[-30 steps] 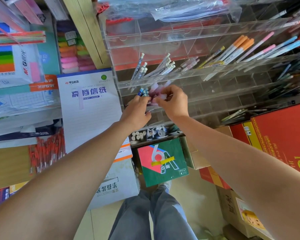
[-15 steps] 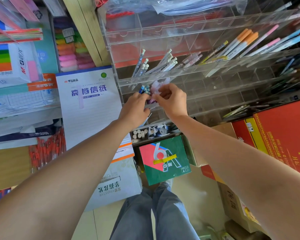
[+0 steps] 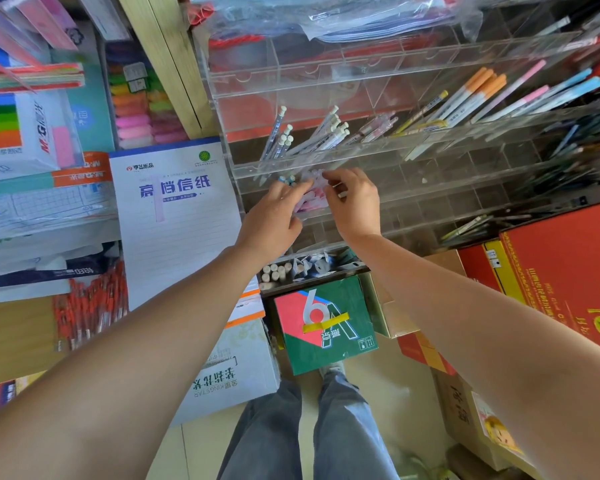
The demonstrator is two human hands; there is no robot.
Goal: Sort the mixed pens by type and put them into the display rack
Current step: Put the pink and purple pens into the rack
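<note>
A clear acrylic display rack [image 3: 413, 150] with tiered compartments fills the upper right. My left hand [image 3: 274, 216] and my right hand [image 3: 354, 202] meet at the front of a low compartment on its left side, both pinching a small bundle of pale pink and clear pens [image 3: 310, 194]. A few blue-tipped pens [image 3: 286, 180] poke up just above my left fingers. In the tier above stand white-capped pens [image 3: 326, 136], then clear pink pens [image 3: 378, 128], orange-capped pens [image 3: 471, 93] and pink and blue pens [image 3: 548, 91] further right.
Dark pens [image 3: 565, 168] lie in lower compartments on the right. A lined writing pad [image 3: 174, 216] leans at the left of the rack. Below are a box of white sticks [image 3: 278, 271], a green and red carton [image 3: 326, 323], a large red box [image 3: 561, 268] and packs of red pens [image 3: 90, 306].
Both hands stayed together at the same rack compartment, working the pink pen bundle slightly upward and deeper in; the view shifted a little.
</note>
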